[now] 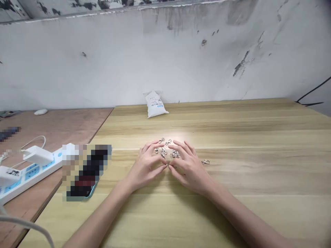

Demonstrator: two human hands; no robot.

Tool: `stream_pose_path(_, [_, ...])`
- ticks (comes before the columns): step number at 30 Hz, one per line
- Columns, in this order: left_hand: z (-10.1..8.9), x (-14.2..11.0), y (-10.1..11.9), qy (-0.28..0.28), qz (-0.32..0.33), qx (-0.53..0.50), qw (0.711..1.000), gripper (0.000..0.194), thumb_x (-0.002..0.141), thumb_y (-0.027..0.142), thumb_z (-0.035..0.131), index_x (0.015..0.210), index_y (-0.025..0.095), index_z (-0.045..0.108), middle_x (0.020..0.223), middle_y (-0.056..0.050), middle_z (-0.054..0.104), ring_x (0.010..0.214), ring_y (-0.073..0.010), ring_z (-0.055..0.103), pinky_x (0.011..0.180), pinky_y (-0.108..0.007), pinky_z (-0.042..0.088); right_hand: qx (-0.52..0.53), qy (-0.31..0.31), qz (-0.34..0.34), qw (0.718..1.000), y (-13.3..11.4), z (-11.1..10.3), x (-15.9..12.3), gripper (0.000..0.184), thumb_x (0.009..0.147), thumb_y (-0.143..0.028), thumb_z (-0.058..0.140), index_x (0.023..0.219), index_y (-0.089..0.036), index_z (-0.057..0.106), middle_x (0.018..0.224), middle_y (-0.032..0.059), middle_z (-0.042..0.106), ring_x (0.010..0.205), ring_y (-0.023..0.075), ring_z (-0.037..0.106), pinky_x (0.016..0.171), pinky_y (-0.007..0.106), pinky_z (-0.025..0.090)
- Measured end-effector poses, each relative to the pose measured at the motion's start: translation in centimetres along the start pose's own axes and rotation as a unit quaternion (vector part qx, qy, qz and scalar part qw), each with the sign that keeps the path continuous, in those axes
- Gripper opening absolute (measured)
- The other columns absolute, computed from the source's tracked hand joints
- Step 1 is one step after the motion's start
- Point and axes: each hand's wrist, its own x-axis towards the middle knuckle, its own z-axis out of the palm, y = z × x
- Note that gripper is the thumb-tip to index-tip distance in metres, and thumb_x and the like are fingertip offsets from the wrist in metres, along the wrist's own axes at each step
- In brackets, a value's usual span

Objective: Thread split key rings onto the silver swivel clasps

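My left hand (149, 164) and my right hand (190, 167) meet at the middle of the wooden table, thumbs and index fingers pinched close together. Between the fingertips is a small metal clasp (167, 165), mostly covered by the fingers, so its exact shape is hard to see. Just beyond, between the two hands, lies a loose group of silver swivel clasps (163, 151). Some of them are partly hidden by the fingers of my right hand. One more swivel clasp (206, 162) lies apart, to the right of my right hand.
A white printed pouch (156, 105) stands at the table's back edge by the wall. On the left are a pixelated phone (89, 172) and a white power strip (33, 172) with chargers and cables. The wood-grain table (258, 148) adjoins a reddish-brown board (77, 124).
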Motion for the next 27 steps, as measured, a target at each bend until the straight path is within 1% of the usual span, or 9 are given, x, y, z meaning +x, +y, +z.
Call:
stream_pose_path(6, [0.7, 0.4, -0.1, 0.041, 0.081, 0.075, 0.993, 0.013, 0.09, 0.023, 0.062, 0.085, 0.025, 0.073, 0.131, -0.007, 0.057, 0.132, -0.029, 0.043, 0.107, -0.051, 0.037, -0.034, 0.018, -0.036, 0.999, -0.1, 0.4, -0.2, 0.01, 0.085, -0.016, 0.06, 0.083, -0.02, 0.07, 0.129, 0.0115, 0.06, 0.132, 0.0295, 0.044, 0.114, 0.056, 0.026])
stream_pose_path(8, [0.5, 0.4, 0.0, 0.045, 0.102, 0.075, 0.991, 0.014, 0.09, 0.022, 0.062, 0.085, 0.026, 0.074, 0.13, -0.007, 0.059, 0.132, -0.0287, 0.044, 0.108, -0.052, 0.036, 0.006, 0.016, -0.032, 0.999, -0.2, 0.2, -0.2, 0.011, 0.085, -0.015, 0.06, 0.084, -0.02, 0.07, 0.129, 0.0117, 0.059, 0.132, 0.03, 0.044, 0.113, 0.058, 0.026])
stream_pose_path(10, [0.0, 0.3, 0.3, 0.051, 0.085, 0.023, 0.995, 0.013, 0.09, 0.021, 0.063, 0.088, 0.027, 0.074, 0.132, -0.006, 0.057, 0.135, -0.0282, 0.041, 0.11, -0.052, 0.034, 0.107, 0.012, 0.012, 0.994, -0.4, -0.2, -0.1, 0.012, 0.088, -0.018, 0.059, 0.085, -0.021, 0.07, 0.13, 0.0103, 0.057, 0.131, 0.0284, 0.044, 0.11, 0.055, 0.033])
stream_pose_path(14, [-1.1, 0.1, 0.9, 0.08, -0.004, -0.193, 0.978, 0.007, 0.088, 0.023, 0.066, 0.085, 0.026, 0.072, 0.139, -0.003, 0.051, 0.141, -0.0267, 0.034, 0.115, -0.05, 0.033, 0.373, -0.052, 0.112, 0.92, -1.1, -0.7, 0.2, 0.019, 0.098, -0.025, 0.05, 0.093, -0.023, 0.069, 0.132, 0.0067, 0.055, 0.125, 0.0203, 0.053, 0.095, 0.039, 0.052])
stream_pose_path(16, [-1.3, 0.1, 0.9, 0.064, -0.026, -0.251, 0.966, 0.005, 0.087, 0.025, 0.067, 0.083, 0.025, 0.07, 0.141, -0.003, 0.05, 0.142, -0.0264, 0.034, 0.115, -0.05, 0.032, 0.41, -0.086, 0.111, 0.901, -1.1, -0.9, 0.3, 0.02, 0.099, -0.026, 0.049, 0.096, -0.024, 0.069, 0.129, 0.0056, 0.056, 0.122, 0.0186, 0.055, 0.094, 0.036, 0.053])
stream_pose_path(18, [-1.3, 0.1, 0.3, 0.033, -0.052, -0.223, 0.973, 0.007, 0.088, 0.028, 0.066, 0.084, 0.025, 0.07, 0.143, -0.002, 0.048, 0.141, -0.0262, 0.035, 0.115, -0.051, 0.032, 0.351, -0.074, 0.11, 0.927, -0.6, -1.1, 0.2, 0.017, 0.097, -0.027, 0.054, 0.091, -0.024, 0.069, 0.126, 0.0058, 0.057, 0.121, 0.02, 0.054, 0.098, 0.04, 0.049])
stream_pose_path(21, [-1.1, 0.0, -1.3, 0.024, -0.083, -0.072, 0.994, 0.011, 0.091, 0.028, 0.06, 0.087, 0.025, 0.07, 0.138, -0.004, 0.051, 0.135, -0.0265, 0.04, 0.111, -0.052, 0.034, 0.16, -0.02, 0.093, 0.983, 0.7, -1.1, -0.1, 0.015, 0.093, -0.024, 0.058, 0.083, -0.022, 0.069, 0.119, 0.0096, 0.058, 0.116, 0.0256, 0.054, 0.097, 0.049, 0.045])
stream_pose_path(25, [-0.3, 0.0, -3.6, 0.039, -0.092, 0.121, 0.988, 0.019, 0.092, 0.026, 0.056, 0.107, 0.022, 0.067, 0.131, -0.011, 0.055, 0.125, -0.0293, 0.047, 0.102, -0.051, 0.041, 0.037, -0.027, 0.028, 0.999, 1.4, -0.1, -0.3, 0.015, 0.092, -0.021, 0.057, 0.083, -0.02, 0.069, 0.112, 0.0114, 0.062, 0.11, 0.0278, 0.054, 0.089, 0.047, 0.047])
stream_pose_path(27, [0.1, 0.1, -4.3, 0.031, -0.09, 0.166, 0.981, 0.019, 0.093, 0.027, 0.054, 0.106, 0.022, 0.068, 0.128, -0.011, 0.057, 0.121, -0.0295, 0.05, 0.097, -0.049, 0.043, 0.02, -0.02, 0.009, 1.0, 1.3, 0.3, -0.1, 0.013, 0.092, -0.023, 0.057, 0.09, -0.02, 0.07, 0.114, 0.0125, 0.062, 0.112, 0.0284, 0.054, 0.089, 0.047, 0.047])
